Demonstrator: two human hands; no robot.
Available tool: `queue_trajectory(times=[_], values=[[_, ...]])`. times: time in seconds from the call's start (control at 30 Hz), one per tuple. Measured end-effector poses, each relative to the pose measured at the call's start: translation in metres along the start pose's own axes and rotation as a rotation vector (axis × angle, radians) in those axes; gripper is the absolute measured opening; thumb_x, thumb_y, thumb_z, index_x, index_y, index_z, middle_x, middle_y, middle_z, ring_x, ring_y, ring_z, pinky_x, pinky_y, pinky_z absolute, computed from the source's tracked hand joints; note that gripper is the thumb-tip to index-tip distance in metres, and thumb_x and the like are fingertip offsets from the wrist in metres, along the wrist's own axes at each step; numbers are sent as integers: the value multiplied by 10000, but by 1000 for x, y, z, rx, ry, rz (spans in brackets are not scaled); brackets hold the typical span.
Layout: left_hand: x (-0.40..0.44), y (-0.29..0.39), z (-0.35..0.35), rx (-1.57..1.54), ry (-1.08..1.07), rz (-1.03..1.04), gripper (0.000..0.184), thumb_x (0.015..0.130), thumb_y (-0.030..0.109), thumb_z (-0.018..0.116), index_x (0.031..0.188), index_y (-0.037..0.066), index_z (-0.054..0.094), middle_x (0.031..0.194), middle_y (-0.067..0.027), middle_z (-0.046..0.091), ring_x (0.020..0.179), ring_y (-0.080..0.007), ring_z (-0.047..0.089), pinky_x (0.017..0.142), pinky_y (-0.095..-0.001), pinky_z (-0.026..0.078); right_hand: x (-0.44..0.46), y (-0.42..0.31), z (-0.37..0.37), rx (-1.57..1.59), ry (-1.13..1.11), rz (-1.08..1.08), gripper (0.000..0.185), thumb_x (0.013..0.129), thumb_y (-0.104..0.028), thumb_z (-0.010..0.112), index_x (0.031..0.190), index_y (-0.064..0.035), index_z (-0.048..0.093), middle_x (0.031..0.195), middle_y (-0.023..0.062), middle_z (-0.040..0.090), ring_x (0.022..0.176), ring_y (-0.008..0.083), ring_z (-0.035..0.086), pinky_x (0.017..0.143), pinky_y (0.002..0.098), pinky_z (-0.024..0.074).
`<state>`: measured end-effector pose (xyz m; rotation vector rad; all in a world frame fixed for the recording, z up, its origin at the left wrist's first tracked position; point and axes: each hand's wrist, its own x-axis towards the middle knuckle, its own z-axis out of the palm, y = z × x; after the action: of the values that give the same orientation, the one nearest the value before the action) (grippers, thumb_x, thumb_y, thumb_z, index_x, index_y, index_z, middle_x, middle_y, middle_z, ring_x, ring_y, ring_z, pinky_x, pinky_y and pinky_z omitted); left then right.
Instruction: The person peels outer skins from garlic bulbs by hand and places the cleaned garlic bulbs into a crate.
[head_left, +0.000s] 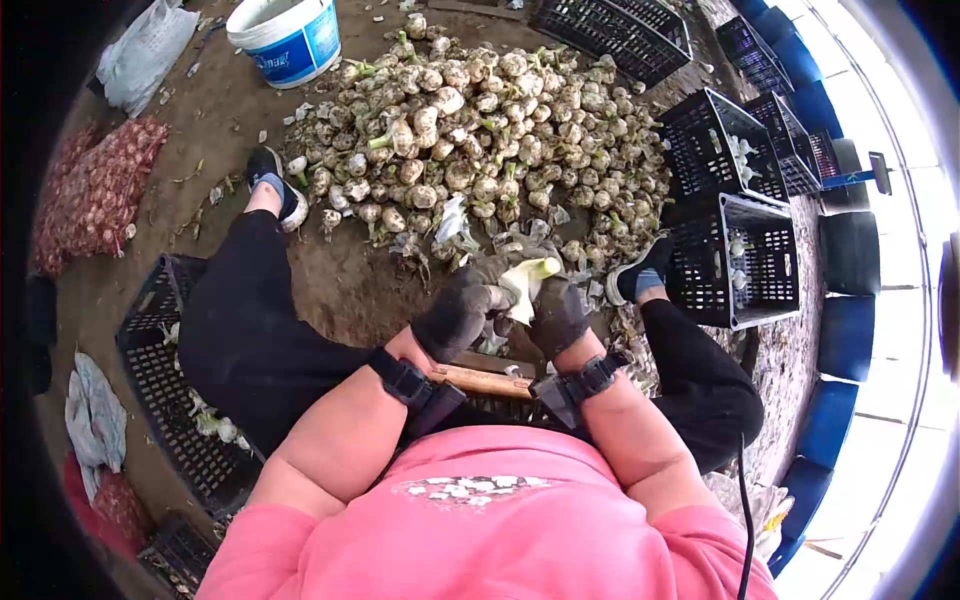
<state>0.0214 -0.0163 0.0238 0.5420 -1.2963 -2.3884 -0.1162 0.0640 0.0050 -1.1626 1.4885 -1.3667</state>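
In front of my lap, a pale garlic bulb (524,287) with a short, cut greenish stem is between my two gloved hands. My left hand (455,315), in a dark dirty glove, closes its fingers on the left side of the bulb. From the other side my right hand (559,313), gloved the same way, grips it near the stem; some fingertips are hidden. Just beyond the hands spreads a big heap of soil-covered garlic bulbs (490,130), with loose skins along its near edge. Below the hands lies a wooden handle or bar (484,381) across my lap.
Black crates stand at right (735,312) and beside my left leg (190,420), with some garlic inside. A white-and-blue bucket (290,45) sits behind the heap. Red mesh sacks (100,190) lie at left. Blue containers (848,335) line the right side.
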Motion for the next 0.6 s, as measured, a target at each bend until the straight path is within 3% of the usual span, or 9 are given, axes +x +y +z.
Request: queue_trajectory(times=[0.03, 0.1, 0.17, 0.2, 0.27, 0.4, 0.47, 0.53, 0.6], values=[[-1, 1, -1, -107, 9, -109, 550, 691, 17, 456, 1236, 5, 526, 1158, -75, 595, 1010, -201, 569, 918, -294, 422, 3, 5, 0, 3, -39, -22, 348, 978, -345, 384, 1106, -75, 563, 1031, 70, 602, 934, 170, 585, 802, 303, 490], [2, -12, -11, -120, 50, -38, 321, 761, 113, 463, 1013, 34, 646, 728, -47, 646, 635, -273, 600, 646, -412, 505, 0, -5, -2, 316, 58, 129, 318, 967, -325, 414, 1103, -71, 549, 999, 65, 608, 891, 177, 600, 784, 316, 504], [9, -54, -36, 353, 214, 162, 269, 758, 122, 474, 934, 39, 659, 759, -95, 652, 658, -298, 607, 655, -407, 506, -3, -32, -3, 228, 139, 122, 302, 949, -301, 460, 1117, -60, 529, 982, 62, 610, 862, 189, 611, 775, 331, 514], [13, -66, -44, 836, 373, 361, 229, 754, 131, 485, 854, 44, 672, 791, -144, 658, 681, -322, 615, 665, -403, 507, -2, -35, -7, 1009, 171, 557, 301, 930, -261, 507, 1138, -45, 517, 993, 63, 608, 885, 196, 609, 798, 328, 507], [13, -52, -42, 864, 274, 216, 218, 745, 158, 519, 861, 51, 669, 842, -203, 646, 740, -356, 620, 696, -418, 509, -2, -13, -21, 1205, -115, 556, 380, 853, -151, 601, 1195, -22, 494, 1056, 94, 596, 983, 242, 590, 873, 347, 475], [23, -66, -50, 1176, 333, -154, 253, 787, 235, 514, 893, 86, 689, 880, -177, 661, 836, -352, 641, 745, -430, 513, -23, -17, -20, -491, -78, -228, 440, 807, -128, 645, 1199, 7, 498, 1152, 135, 579, 1065, 269, 563, 943, 380, 435], [18, -67, -52, 1338, 281, -370, 258, 796, 272, 525, 860, 94, 701, 900, -184, 663, 866, -357, 640, 767, -435, 510, -18, -27, -11, 1197, -99, 383, 460, 897, -318, 576, 1220, -6, 479, 1108, 109, 598, 979, 211, 603, 865, 343, 502], [21, -83, -68, 1402, 103, -427, 380, 799, 341, 549, 1062, 87, 647, 893, -210, 660, 865, -376, 636, 774, -452, 505, -9, -50, -17, 439, -160, 61, 404, 923, -286, 531, 1206, 0, 487, 1110, 108, 590, 993, 202, 592, 858, 335, 503], [18, -95, -63, 1267, 111, -150, 565, 826, 406, 533, 1278, 71, 483, 944, -226, 650, 895, -381, 631, 756, -435, 511, 5, -56, -25, -93, -66, -149, 362, 932, -236, 503, 1206, 1, 486, 1132, 107, 573, 1010, 198, 579, 861, 331, 500]])
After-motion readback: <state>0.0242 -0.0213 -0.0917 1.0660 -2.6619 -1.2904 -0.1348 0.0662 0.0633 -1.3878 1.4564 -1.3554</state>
